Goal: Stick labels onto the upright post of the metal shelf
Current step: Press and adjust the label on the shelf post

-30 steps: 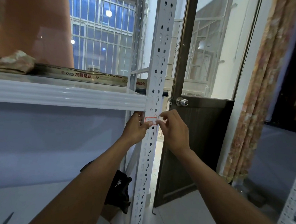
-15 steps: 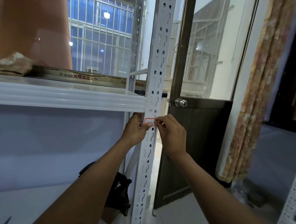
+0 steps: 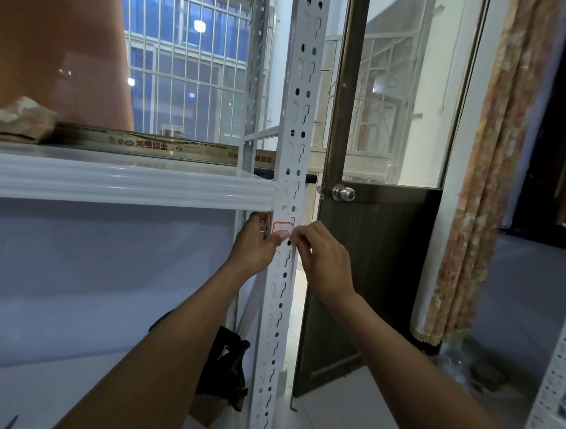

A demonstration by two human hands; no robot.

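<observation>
Just under the white shelf board (image 3: 111,180), the left hand (image 3: 255,242) grips the upright post (image 3: 294,115), fingers curled behind its left edge, thumb pressing the lower edge of the red-bordered label (image 3: 282,227). The label sits on the post's front face, between both hands. The right hand (image 3: 322,253) pinches its right edge with curled fingertips. Farther right stand a dark door (image 3: 371,269) and a patterned curtain (image 3: 485,193).

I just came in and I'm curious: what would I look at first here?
Two hands meet in the middle: the left hand grips the white upright post, thumb on a small red-edged label just under the shelf, and the right hand pinches the label's right edge. Right of the post stands a dark door with a shiny knob.
</observation>
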